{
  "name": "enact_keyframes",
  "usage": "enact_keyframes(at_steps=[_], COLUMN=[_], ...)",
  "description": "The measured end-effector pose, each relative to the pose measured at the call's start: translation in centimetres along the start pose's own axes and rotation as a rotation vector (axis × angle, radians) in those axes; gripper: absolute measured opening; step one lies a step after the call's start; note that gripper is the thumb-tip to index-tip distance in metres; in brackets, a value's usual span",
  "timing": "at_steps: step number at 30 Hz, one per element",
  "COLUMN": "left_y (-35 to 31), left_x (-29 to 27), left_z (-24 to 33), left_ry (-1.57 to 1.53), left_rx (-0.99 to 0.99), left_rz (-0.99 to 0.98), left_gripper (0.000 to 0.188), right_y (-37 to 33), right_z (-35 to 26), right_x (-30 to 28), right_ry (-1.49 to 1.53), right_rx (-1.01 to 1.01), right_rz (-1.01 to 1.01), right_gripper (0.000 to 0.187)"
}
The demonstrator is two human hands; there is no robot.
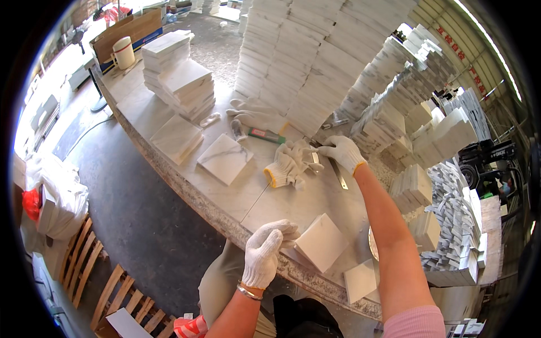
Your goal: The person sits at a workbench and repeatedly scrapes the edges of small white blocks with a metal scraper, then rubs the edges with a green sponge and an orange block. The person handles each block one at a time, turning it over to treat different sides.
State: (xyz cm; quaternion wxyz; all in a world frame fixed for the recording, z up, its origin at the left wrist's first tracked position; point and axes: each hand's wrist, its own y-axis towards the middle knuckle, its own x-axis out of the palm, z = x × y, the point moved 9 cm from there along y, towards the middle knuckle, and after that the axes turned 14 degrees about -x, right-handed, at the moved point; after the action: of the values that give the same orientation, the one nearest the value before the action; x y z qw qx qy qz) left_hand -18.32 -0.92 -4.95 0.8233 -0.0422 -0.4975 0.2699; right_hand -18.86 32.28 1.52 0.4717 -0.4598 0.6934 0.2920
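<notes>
My left hand, in a white knitted glove, is at the table's front edge, fingers pressed together and thumb folded over. What it holds, if anything, is hidden. Its fingertips are beside a square white marble tile; I cannot tell whether they touch. Farther right my gloved right hand reaches over the table with fingers stretched to the left. Under and beside it lies a metal ruler-like strip, partly covered by the hand. A crumpled pair of yellow-cuffed gloves lies left of that hand.
A grey-veined tile and another tile lie on the stone table. Tile stacks and a tall tile wall stand behind. A green box, a mug and a small tile are also there.
</notes>
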Motion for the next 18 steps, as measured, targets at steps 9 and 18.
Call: enact_keyframes(at_steps=[9,18], left_y=[0.1,0.1], left_x=[0.0,-0.1], left_z=[0.0,0.0], left_ry=[-0.001,0.007], left_rx=[-0.007,-0.001], left_rz=[-0.016,-0.019], left_gripper=[0.041,0.041], right_y=[-0.3,0.2], right_z=[-1.4,-2.9], right_x=[-0.8,1.4], right_ry=[-0.374,-0.345], right_rx=[-0.085,-0.032], right_rz=[0.034,0.096], right_gripper=[0.031,0.042])
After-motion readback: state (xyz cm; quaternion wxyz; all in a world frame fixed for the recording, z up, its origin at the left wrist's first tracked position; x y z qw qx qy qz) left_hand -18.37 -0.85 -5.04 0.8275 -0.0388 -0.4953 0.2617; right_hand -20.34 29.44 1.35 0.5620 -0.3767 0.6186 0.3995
